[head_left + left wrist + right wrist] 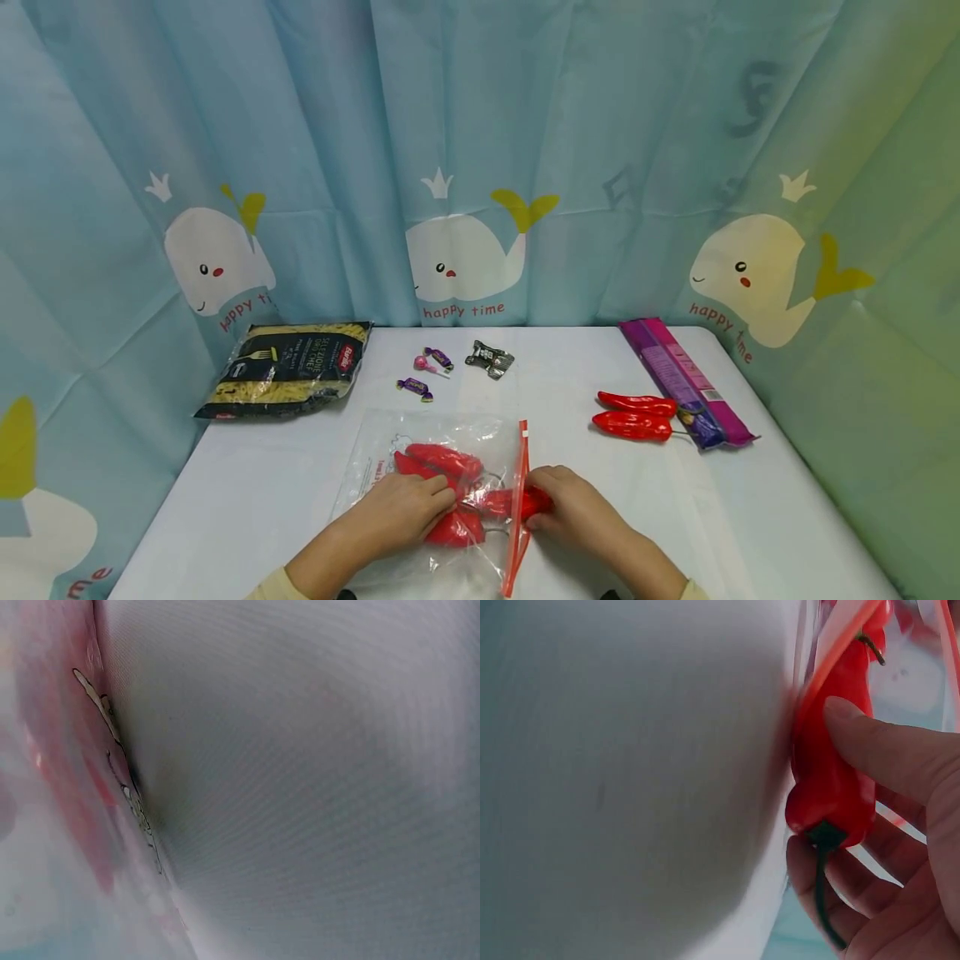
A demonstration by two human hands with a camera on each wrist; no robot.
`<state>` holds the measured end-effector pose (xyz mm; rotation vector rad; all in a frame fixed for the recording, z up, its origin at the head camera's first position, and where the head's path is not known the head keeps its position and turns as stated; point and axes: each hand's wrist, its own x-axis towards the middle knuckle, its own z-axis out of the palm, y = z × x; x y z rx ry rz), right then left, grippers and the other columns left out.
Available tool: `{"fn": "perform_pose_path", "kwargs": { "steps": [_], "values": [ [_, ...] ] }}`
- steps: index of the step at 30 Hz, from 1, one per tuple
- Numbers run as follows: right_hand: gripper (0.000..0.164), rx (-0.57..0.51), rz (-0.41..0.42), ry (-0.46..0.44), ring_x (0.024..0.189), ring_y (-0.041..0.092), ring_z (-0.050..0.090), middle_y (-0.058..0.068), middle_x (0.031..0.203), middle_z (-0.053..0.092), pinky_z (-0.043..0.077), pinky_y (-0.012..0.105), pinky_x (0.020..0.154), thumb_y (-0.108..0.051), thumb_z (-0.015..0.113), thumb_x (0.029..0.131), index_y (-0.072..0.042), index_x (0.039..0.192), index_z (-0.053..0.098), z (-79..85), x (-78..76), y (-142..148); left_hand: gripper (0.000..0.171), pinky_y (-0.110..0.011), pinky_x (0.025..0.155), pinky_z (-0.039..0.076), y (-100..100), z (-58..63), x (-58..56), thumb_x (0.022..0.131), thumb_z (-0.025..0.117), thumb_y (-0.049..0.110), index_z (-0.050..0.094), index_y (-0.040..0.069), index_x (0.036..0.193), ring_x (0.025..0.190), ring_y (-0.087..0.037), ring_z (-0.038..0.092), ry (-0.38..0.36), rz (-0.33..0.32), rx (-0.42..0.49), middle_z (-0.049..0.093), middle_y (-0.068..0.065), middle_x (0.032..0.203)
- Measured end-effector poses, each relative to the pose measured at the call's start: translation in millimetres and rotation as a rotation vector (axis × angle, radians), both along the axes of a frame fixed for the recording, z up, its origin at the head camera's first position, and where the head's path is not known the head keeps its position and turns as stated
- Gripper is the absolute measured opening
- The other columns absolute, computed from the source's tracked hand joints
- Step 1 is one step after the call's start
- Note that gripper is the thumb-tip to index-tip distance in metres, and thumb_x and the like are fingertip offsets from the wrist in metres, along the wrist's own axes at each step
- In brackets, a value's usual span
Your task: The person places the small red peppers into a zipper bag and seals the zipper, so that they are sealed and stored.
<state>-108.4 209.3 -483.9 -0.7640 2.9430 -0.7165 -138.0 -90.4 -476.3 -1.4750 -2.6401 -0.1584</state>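
Observation:
A clear zip bag [367,467] with a red-orange zip edge [522,467] lies on the table, its mouth toward the right. Several red peppers [450,458] are inside it. My left hand [405,506] lies over the bag, fingers bent, gripping the plastic around the peppers; its fingertips are partly hidden. In the left wrist view only the bag's blurred side shows. My right hand [573,510] holds another red pepper [840,742] between thumb and fingers, near its green stem. That pepper's tip end reaches through the open mouth into the bag.
Two red peppers [633,426] lie at right beside a purple packet [682,379]. A pasta bag [288,367] stands back left. Wrapped candies [415,388], a pink lollipop [422,362] and a dark wrapped sweet [490,359] lie behind the zip bag. A blue curtain [480,125] surrounds the table.

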Motion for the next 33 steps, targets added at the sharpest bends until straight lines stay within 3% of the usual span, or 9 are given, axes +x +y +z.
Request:
{"fn": "perform_pose_path", "kwargs": {
  "steps": [3,7,11,14,18,23,30,33],
  "values": [
    [0.050,-0.023,-0.004,-0.035,0.107,0.021,0.062,0.002,0.118,0.068,0.052,0.045,0.091,-0.027,0.085,0.080,-0.011,0.122,0.066,1.1,1.3,-1,0.008,-0.019,0.059,0.040,1,0.2,0.3,0.095,0.068,0.028,0.061,0.024,0.094,0.065,-0.004,0.047,0.004,0.000,-0.001,0.054,0.012,0.083],
    [0.054,-0.045,-0.076,-0.129,0.105,0.018,0.063,-0.002,0.119,0.068,0.053,0.045,0.089,-0.041,0.082,0.082,-0.014,0.125,0.067,6.7,3.8,16,0.008,-0.021,0.057,0.039,2,0.9,0.4,0.096,0.067,0.027,0.061,0.023,0.093,0.064,-0.006,0.049,0.022,-0.004,-0.002,0.055,0.011,0.082],
    [0.045,-0.035,-0.135,-0.214,0.087,0.009,0.060,-0.011,0.102,0.068,0.053,0.034,0.076,-0.047,0.078,0.084,-0.016,0.115,0.072,11.6,6.0,39,0.009,-0.021,0.056,0.037,1,2.3,0.8,0.096,0.067,0.027,0.060,0.023,0.092,0.063,-0.006,0.047,0.018,0.000,-0.009,0.053,0.011,0.081],
    [0.031,-0.008,-0.141,-0.252,0.074,0.004,0.054,-0.016,0.085,0.064,0.048,0.029,0.067,-0.043,0.077,0.086,-0.017,0.104,0.075,12.7,8.0,54,0.009,-0.020,0.056,0.036,0,2.4,1.2,0.096,0.067,0.027,0.060,0.023,0.092,0.063,-0.005,0.046,0.004,0.006,-0.009,0.052,0.011,0.080],
    [0.017,-0.029,-0.096,-0.292,0.069,0.002,0.052,-0.017,0.078,0.063,0.047,0.028,0.063,-0.033,0.074,0.090,-0.016,0.094,0.076,11.3,8.7,66,0.011,-0.022,0.054,0.036,0,-0.7,1.7,0.096,0.066,0.027,0.058,0.023,0.089,0.061,-0.006,0.047,0.038,-0.005,0.011,0.052,0.011,0.079],
    [0.011,-0.091,-0.018,-0.285,0.073,0.000,0.056,-0.016,0.086,0.067,0.051,0.028,0.067,-0.021,0.071,0.093,-0.014,0.098,0.076,6.8,3.3,64,0.015,-0.023,0.051,0.033,-2,-5.5,0.9,0.095,0.067,0.026,0.056,0.023,0.085,0.059,-0.007,0.047,0.097,-0.027,0.055,0.050,0.011,0.077],
    [0.017,-0.157,0.043,-0.436,0.072,0.003,0.057,-0.012,0.085,0.069,0.050,0.025,0.065,-0.004,0.068,0.088,-0.011,0.102,0.077,11.8,3.6,61,0.009,-0.024,0.054,0.038,-2,-2.4,0.8,0.096,0.066,0.027,0.060,0.023,0.091,0.063,-0.007,0.049,0.056,-0.007,0.011,0.053,0.011,0.082],
    [0.014,-0.174,0.065,-0.490,0.069,0.003,0.057,-0.012,0.083,0.069,0.050,0.024,0.064,-0.009,0.071,0.088,-0.010,0.101,0.077,16.1,6.3,63,0.008,-0.023,0.055,0.039,-3,-0.7,0.9,0.096,0.066,0.028,0.061,0.024,0.093,0.064,-0.006,0.049,0.042,0.001,-0.008,0.053,0.011,0.083]
  ]
}}
